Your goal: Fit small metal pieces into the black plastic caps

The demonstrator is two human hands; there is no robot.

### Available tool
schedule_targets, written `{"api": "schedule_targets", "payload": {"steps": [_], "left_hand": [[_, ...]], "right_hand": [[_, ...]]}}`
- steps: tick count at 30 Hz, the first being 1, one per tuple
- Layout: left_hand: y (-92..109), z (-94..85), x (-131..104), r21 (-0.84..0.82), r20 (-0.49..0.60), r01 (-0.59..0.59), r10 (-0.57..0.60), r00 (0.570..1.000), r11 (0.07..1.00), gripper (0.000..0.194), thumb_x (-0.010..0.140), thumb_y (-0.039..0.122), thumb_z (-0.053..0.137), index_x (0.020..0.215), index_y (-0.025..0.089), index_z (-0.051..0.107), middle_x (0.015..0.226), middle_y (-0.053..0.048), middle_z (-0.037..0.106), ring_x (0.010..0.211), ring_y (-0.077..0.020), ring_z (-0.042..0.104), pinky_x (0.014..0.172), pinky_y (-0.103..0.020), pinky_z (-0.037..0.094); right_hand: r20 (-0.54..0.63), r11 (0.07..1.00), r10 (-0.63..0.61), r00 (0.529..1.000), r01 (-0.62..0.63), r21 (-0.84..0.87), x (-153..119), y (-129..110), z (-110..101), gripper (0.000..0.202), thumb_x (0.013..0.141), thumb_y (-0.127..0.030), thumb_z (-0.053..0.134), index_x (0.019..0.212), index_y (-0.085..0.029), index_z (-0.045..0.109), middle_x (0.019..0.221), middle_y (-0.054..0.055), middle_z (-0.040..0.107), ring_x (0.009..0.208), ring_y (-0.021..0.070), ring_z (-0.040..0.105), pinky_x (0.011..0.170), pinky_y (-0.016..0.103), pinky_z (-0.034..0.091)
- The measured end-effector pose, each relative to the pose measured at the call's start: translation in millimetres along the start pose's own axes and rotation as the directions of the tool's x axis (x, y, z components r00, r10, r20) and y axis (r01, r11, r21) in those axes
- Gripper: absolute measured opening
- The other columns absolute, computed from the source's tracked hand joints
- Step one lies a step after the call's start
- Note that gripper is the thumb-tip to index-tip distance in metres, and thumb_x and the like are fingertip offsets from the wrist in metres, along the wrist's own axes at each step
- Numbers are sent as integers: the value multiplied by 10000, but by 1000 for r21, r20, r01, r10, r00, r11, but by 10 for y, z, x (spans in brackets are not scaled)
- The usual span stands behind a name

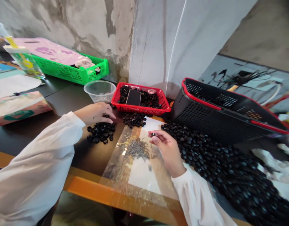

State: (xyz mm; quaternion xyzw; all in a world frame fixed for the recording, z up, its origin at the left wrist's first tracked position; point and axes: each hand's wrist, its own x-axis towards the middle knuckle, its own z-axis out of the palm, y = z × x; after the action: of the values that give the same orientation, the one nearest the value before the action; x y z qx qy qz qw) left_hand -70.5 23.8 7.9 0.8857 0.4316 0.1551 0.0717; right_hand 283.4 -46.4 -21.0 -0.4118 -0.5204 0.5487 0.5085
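My left hand (98, 113) reaches over a small pile of round black pieces (101, 133), its fingers bent at the pile's upper edge; whether a piece is between them is hidden. Thumb and fingertips of my right hand (165, 147) pinch one small black piece (153, 134). Left of that hand, a heap of thin metal pins (137, 148) lies on a clear sheet (116, 160) with white paper (144, 177) at it. Another cluster of black pieces (134, 120) sits just in front of a red basket (142, 109).
A phone (133, 97) rests in the red basket. Beside it stands a clear tub (99, 91). A large spread of black pieces (212, 160) and a black basket (205, 121) occupy the right. On the left are a green crate (83, 75), a cup (27, 62) and a tissue pack (22, 108).
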Motion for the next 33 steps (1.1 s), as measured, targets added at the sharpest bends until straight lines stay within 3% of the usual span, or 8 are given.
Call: {"api": "schedule_targets", "payload": {"steps": [4,10,13,15,18,20,24,33], "left_hand": [[128,132,43,11,69,56,-57,996,998,221,876,445,669,984,317,812,999,-42,739,977,-219,647,916,-309,474],[161,78,54,63,152,156,-164,975,986,265,865,447,651,972,254,796,1012,-56,762,994,-260,667,908,-341,475],[288,77,87,-57,62,182,-179,982,982,265,881,433,632,961,218,765,983,-66,768,929,-257,688,876,-362,493],[501,146,130,-284,-40,171,-190,981,944,303,898,451,629,1037,200,724,950,-65,771,849,-226,702,819,-344,521],[939,347,196,-665,-209,90,-300,931,741,402,764,496,795,990,174,709,863,-64,762,717,-189,690,693,-298,552],[1204,495,221,-767,-217,27,-300,929,641,405,696,480,859,928,174,732,763,-50,741,630,-168,658,603,-270,536],[1461,677,218,-819,-246,-36,-293,924,573,323,681,425,887,853,177,773,677,-32,712,547,-132,603,527,-241,497],[1452,726,202,-738,-430,-236,-172,886,632,294,677,401,896,884,219,793,836,-58,737,714,-160,662,641,-256,545]], "right_hand": [[73,997,52,996,-57,59,-16,1,35,238,753,-301,828,968,-244,745,911,31,773,898,176,712,794,289,579],[24,995,33,999,-35,94,-8,18,26,277,669,-294,887,860,-234,695,800,-14,710,801,152,688,738,258,564],[-1,999,-7,1000,7,49,-11,11,30,230,686,-288,863,858,-234,720,792,-17,684,757,138,657,718,253,556],[-10,999,-16,1000,16,40,-15,-1,38,245,690,-276,853,896,-242,727,803,-18,686,777,143,664,730,256,554],[-18,999,-43,999,43,12,-27,-29,57,260,669,-257,859,888,-244,719,809,-18,700,799,153,679,742,263,556],[-12,996,-82,997,81,-44,-45,-53,74,218,671,-258,856,839,-234,719,809,-9,713,781,156,677,731,268,560],[19,986,-131,991,133,-105,-104,-89,118,169,701,-264,842,834,-230,744,836,7,740,781,167,690,730,279,579],[65,977,-162,985,170,-127,-190,-105,192,154,718,-275,859,840,-242,770,882,8,758,846,169,703,745,268,581]]}}
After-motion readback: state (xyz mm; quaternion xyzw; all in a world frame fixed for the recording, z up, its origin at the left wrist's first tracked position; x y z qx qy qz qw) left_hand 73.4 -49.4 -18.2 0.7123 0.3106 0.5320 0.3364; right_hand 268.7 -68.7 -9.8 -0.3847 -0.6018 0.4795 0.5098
